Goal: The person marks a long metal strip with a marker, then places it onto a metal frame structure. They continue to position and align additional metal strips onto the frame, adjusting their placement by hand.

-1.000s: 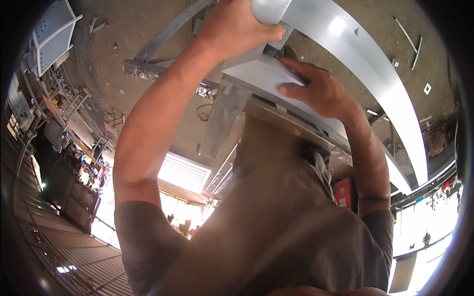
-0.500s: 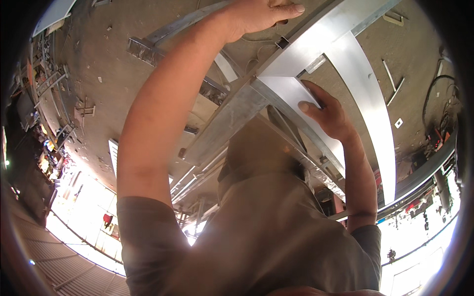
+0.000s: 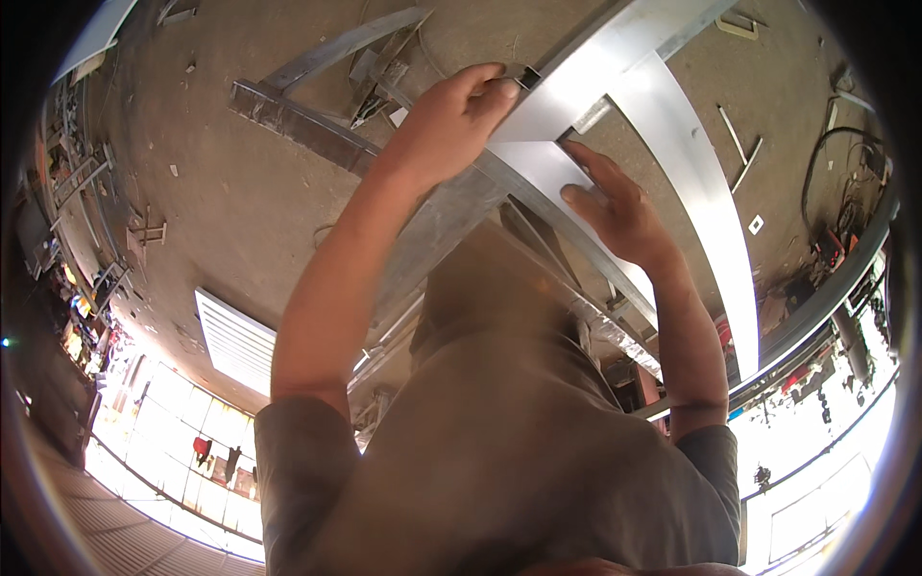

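A silver metal frame (image 3: 586, 67) of flat bars crosses the upper middle, with a curved bar (image 3: 706, 202) on its right and a second, shorter bar (image 3: 538, 165) joining it. My right hand (image 3: 619, 206) grips the shorter bar, thumb on its top face and fingers over the far edge. At the frame's left edge my left hand (image 3: 461, 120) is closed, its thumb and fingertips at a small dark square metal piece (image 3: 527, 79). The fingers partly hide that piece. A grey beam (image 3: 432, 226) runs under my left wrist.
Dark steel bars (image 3: 298, 123) stand beyond my left forearm. A white slatted panel (image 3: 235, 336) lies at the left. On the floor at the right are thin metal strips (image 3: 744, 158), a small white square plate (image 3: 756, 225) and a black cable (image 3: 812, 178).
My left hand has come down and nearer from the top edge to the small dark square piece at the frame. My right hand keeps its grip on the bar. The view has shifted slightly.
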A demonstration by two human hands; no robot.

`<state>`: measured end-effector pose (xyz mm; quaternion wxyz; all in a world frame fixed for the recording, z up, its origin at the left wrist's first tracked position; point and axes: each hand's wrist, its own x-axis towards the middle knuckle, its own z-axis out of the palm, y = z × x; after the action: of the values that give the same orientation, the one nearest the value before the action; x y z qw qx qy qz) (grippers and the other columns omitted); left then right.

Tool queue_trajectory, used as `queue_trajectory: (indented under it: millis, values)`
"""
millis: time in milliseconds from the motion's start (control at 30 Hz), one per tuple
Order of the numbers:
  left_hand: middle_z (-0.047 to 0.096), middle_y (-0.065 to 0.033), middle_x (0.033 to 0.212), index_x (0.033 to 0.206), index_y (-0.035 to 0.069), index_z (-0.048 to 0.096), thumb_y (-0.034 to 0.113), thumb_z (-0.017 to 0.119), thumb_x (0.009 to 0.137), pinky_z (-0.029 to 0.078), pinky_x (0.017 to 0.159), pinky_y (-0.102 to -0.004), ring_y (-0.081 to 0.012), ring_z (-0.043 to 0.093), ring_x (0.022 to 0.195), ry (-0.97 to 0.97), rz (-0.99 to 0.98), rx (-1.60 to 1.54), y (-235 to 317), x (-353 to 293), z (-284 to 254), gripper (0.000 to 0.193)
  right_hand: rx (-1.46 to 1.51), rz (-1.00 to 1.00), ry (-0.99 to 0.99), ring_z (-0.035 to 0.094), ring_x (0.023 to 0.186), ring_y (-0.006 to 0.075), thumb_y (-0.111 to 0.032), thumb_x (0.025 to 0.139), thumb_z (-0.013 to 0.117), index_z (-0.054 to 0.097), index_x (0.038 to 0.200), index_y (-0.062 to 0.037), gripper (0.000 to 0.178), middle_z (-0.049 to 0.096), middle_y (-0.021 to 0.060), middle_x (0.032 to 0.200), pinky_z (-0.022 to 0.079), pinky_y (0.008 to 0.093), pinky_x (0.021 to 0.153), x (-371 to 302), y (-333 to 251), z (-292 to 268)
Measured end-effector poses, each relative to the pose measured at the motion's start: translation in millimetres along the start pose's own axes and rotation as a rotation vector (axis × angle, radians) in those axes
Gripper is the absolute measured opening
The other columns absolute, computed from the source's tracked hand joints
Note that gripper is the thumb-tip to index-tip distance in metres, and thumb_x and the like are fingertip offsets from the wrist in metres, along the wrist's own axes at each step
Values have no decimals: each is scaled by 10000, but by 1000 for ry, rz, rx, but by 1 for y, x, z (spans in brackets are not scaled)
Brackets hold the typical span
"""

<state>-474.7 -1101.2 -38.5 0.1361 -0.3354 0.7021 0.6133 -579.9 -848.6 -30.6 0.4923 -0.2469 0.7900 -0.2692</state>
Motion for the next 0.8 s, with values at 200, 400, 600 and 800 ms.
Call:
queue_trajectory:
  millis: [200, 400, 600, 800]
  values:
    - [724, -158, 1308, 1430, 16, 629, 375, 705, 1032, 522, 1028, -359, -237, 692, 1201, 141, -11, -98, -26, -38, 34, 542, -323, -98, 187, 683, 1194, 353, -367, 833, 861, 513, 1516, -171, 791, 659, 136, 1379, 570, 465, 986, -16, -12, 17]
    - [732, -144, 1272, 1407, 11, 646, 325, 772, 985, 527, 1010, -365, -237, 690, 1174, 257, -20, -10, -28, -40, 63, 541, -319, -153, 227, 702, 1086, 359, -383, 804, 865, 522, 1488, -206, 785, 673, 116, 1252, 587, 478, 930, -17, 13, 21]
    - [713, -171, 1302, 1432, 9, 621, 340, 801, 964, 517, 1045, -386, -275, 671, 1208, 254, -77, -97, -6, -37, 63, 601, -277, -224, 272, 701, 1067, 360, -370, 808, 850, 518, 1495, -210, 780, 670, 120, 1206, 587, 480, 918, -18, 22, 18]
    - [529, -271, 1532, 1565, -33, 431, 390, 811, 951, 429, 1162, -470, -387, 538, 1402, 345, 264, 564, -3, -25, 65, 836, -147, -216, 215, 704, 1096, 350, -436, 850, 814, 539, 1484, -212, 726, 685, 144, 1187, 585, 477, 900, -21, 36, 27]
